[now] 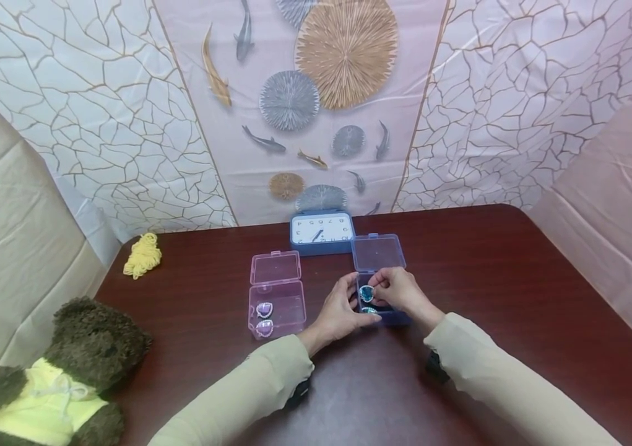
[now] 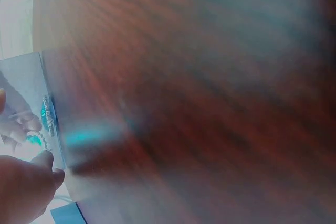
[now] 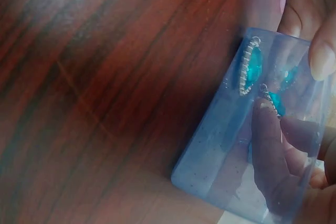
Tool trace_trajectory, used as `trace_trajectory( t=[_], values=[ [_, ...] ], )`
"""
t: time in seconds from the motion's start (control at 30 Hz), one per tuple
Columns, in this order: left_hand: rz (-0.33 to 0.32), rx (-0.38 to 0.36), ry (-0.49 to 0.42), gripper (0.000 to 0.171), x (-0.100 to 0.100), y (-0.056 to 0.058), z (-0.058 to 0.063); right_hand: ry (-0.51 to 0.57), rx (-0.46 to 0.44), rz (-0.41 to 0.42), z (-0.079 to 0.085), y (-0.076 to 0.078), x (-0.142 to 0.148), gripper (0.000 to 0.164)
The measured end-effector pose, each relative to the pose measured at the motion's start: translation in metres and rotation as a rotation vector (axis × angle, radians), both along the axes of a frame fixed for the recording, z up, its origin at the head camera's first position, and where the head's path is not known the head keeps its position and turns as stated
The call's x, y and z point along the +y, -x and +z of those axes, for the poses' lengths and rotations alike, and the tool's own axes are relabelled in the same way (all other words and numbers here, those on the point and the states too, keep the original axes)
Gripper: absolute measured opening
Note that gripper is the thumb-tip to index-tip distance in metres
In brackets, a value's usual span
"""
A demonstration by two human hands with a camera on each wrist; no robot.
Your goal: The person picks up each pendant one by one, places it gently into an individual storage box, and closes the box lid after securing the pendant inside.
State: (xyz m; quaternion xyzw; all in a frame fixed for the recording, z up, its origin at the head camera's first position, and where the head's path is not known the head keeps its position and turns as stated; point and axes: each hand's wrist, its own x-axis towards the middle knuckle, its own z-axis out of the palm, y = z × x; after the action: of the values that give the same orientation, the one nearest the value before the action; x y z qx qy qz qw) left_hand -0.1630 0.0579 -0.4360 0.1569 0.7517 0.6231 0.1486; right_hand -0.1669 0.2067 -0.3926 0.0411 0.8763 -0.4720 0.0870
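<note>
A small blue see-through plastic box lies on the table with its lid tipped back. The left hand grips the box's left side, its thumb along the front edge. Inside the box, the right hand pinches a teal gem pendant with a beaded silvery rim between thumb and fingertips. A second teal pendant sits by the front wall; the right wrist view shows this pendant through the plastic. In the left wrist view, part of a hand shows at the lower left.
To the left, an opened pink box holds two purple gem pendants. A blue-framed clock is behind the boxes. Yellow yarn lies at the far left corner, and a brown teddy bear in yellow clothing occupies the near left.
</note>
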Motion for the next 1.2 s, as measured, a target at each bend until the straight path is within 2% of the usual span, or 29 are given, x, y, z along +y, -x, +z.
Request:
trace_trajectory(
  t=[0.47, 0.67, 1.2],
  values=[
    [0.004, 0.002, 0.011, 0.088, -0.0025, 0.002, 0.0001, -0.1, 0.061, 0.004, -0.0055, 0.0035, -0.0048, 0.005],
    [0.0, -0.009, 0.003, 0.089, -0.0017, 0.0026, -0.0002, -0.153, 0.024, 0.008, -0.0091, 0.0035, -0.0054, 0.006],
    [0.004, 0.011, 0.016, 0.088, -0.0001, 0.0012, -0.0003, -0.161, -0.001, 0.054, -0.0046, 0.0008, -0.002, 0.016]
  ],
)
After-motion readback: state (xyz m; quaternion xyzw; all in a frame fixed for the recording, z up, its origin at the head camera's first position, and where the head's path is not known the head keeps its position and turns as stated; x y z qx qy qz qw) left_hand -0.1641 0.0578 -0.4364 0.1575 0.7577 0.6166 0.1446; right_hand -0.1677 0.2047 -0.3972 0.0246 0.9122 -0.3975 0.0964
